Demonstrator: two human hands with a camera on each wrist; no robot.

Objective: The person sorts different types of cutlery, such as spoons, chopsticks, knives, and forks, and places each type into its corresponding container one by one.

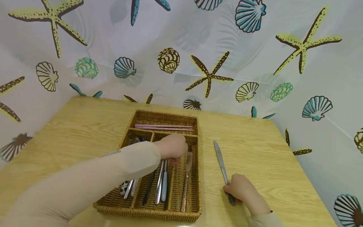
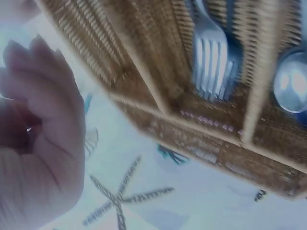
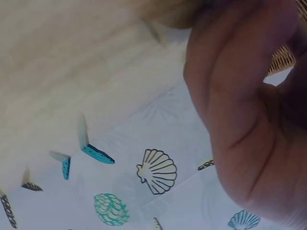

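My left hand (image 1: pixel 171 146) hangs over the wicker cutlery tray (image 1: pixel 158 216), fingers loosely bent, nothing visible in its grasp. Just right of it a knife (image 1: pixel 184 194) lies in the tray's right compartment. Below the hand are silver and grey handles (image 1: pixel 164 186) in the middle compartment. The left wrist view shows a fork (image 2: pixel 210 60) there and a spoon (image 2: pixel 291 81) one compartment over. On the table right of the tray, my right hand (image 1: pixel 245 190) pinches a table knife (image 1: pixel 219 156) by its patterned handle, blade pointing away. In the right wrist view the fingers hide most of this.
Pink chopsticks (image 1: pixel 164 127) lie in the tray's back compartment. Cutlery with patterned handles (image 1: pixel 124 188) sits in the left compartment, partly behind the left sleeve (image 1: pixel 122 167). A cloth curtain (image 1: pixel 158 37) with shells and starfish stands behind and beside the wooden table (image 1: pixel 246 138).
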